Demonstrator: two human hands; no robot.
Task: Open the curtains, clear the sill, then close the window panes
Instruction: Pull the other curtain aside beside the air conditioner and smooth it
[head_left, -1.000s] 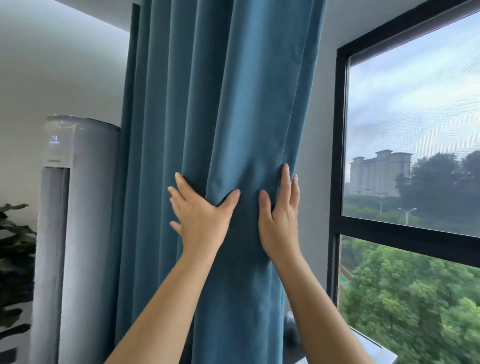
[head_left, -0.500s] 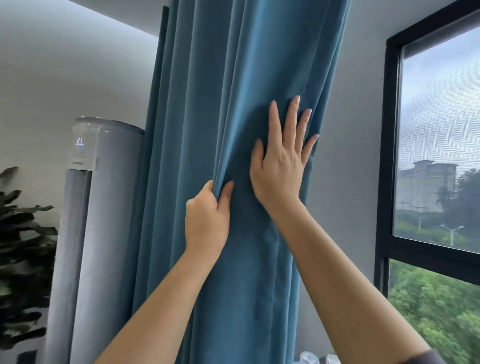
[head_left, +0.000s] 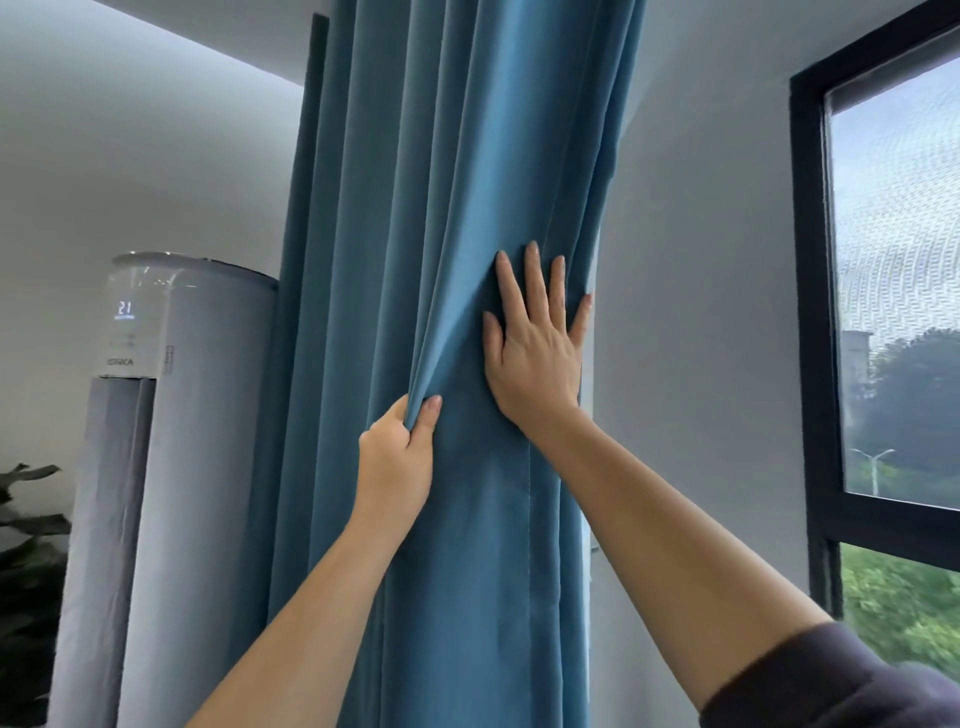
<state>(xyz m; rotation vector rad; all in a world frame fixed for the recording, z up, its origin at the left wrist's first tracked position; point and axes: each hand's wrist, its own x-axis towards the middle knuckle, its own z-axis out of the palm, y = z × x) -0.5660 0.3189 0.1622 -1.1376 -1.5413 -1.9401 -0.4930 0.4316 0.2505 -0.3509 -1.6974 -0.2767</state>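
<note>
The blue curtain (head_left: 457, 182) hangs bunched in folds against the wall left of the window. My left hand (head_left: 397, 457) pinches a fold of it between thumb and fingers. Higher and to the right, my right hand (head_left: 535, 343) presses flat on the cloth with its fingers spread and straight. The black-framed window (head_left: 808, 312) with a mesh screen shows at the right edge, uncovered. The sill is out of view.
A tall white floor air conditioner (head_left: 171, 467) showing "21" stands left of the curtain. Dark plant leaves (head_left: 26, 571) fill the lower left corner. A bare grey wall (head_left: 691, 312) separates curtain and window.
My left hand went from flat on the cloth to pinching a fold. My right hand rose and spread. The view swung left, so less of the window shows.
</note>
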